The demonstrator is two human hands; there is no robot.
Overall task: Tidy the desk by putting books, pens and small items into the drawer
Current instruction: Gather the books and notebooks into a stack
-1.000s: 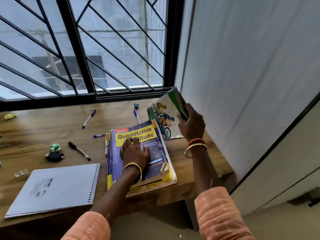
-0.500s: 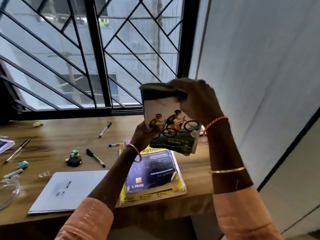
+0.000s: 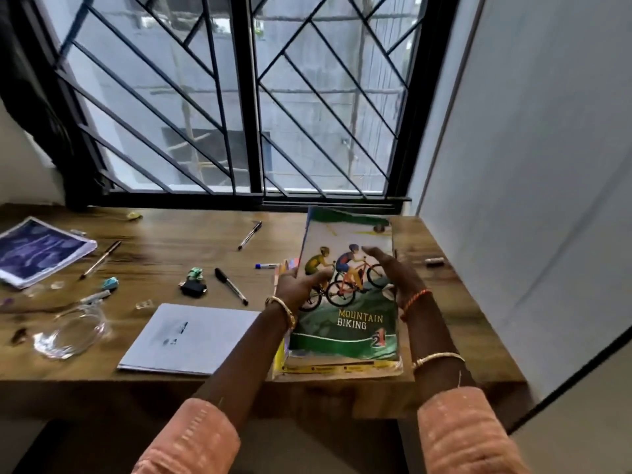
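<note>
Here the Mountain Biking book lies on the book stack at the desk's right end. Both hands flank it — left hand with fingers laid on the cover, right hand straight-fingered at its right edge.

Soft grey daylight comes through the barred window, leaving the room fairly dim. The bench catches a pale sheen near the sill, while its front edge sits in shadow. Window bars bow at the edges (wide lens), and the hands look slightly smeared.
</note>
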